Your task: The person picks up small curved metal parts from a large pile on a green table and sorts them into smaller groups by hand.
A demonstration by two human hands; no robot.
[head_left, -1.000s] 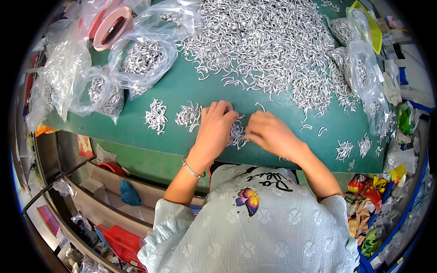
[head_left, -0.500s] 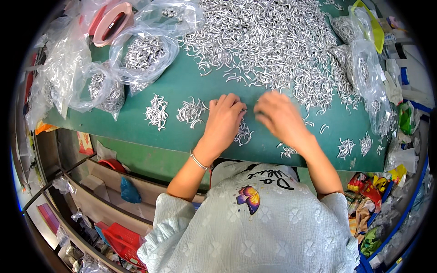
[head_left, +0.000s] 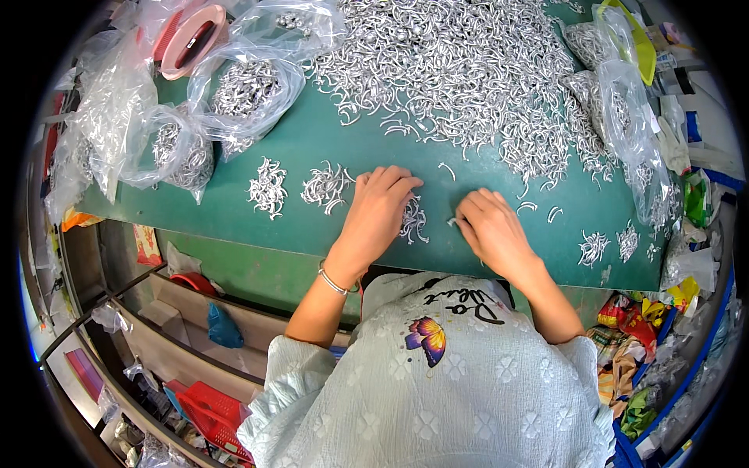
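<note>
Small curved silver metal pieces lie in a large heap [head_left: 460, 70] at the far side of the green table. My left hand [head_left: 378, 204] has its fingers bent and drawn together over a small pile [head_left: 413, 221]; whatever is in them is hidden. My right hand [head_left: 495, 234] is closed, and a small silver piece [head_left: 452, 221] shows at its fingertips. Left of my left hand are two more small piles, one nearer [head_left: 327, 187] and one farther [head_left: 268, 188]. A single curved piece [head_left: 447, 171] lies beyond and between my hands.
Clear plastic bags of silver pieces [head_left: 248, 90] stand at the left, beside a pink oval basket [head_left: 214, 17]. More filled bags [head_left: 624, 117] line the right edge. Small piles [head_left: 594, 248] sit at the near right corner. A shelf with a red basket [head_left: 211, 417] is below left.
My right hand has moved toward me, away from the heap, and now covers the small pile near the table's front edge. A lone piece now lies between the hands. My left hand has barely shifted.
</note>
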